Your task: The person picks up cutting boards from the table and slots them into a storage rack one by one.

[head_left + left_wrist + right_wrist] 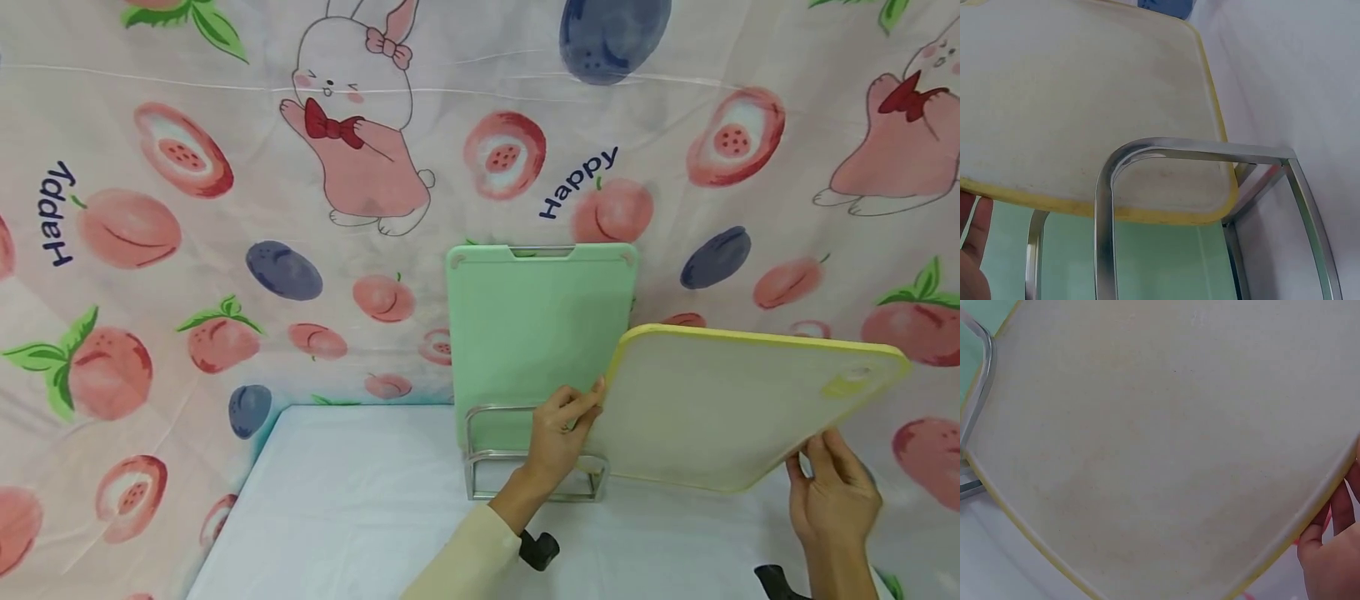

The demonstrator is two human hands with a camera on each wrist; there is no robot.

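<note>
A pale cutting board with a yellow rim (pixel 720 408) is tilted on a slant, its cut-out near the upper right corner. My left hand (pixel 558 429) pinches its left edge, over the metal rack. Below the lower right edge, my right hand (pixel 836 492) pinches the rim between thumb and fingers. In the left wrist view, one corner of the board reaches in behind the bent bar of the rack (pixel 1105 244). A green cutting board (pixel 540 333) stands upright in the rack's back part.
The rack rests on a white tabletop (pixel 337 500). Behind it hangs a curtain (pixel 450 67) printed with rabbits and fruit. Black wrist straps (pixel 540 551) show below both hands.
</note>
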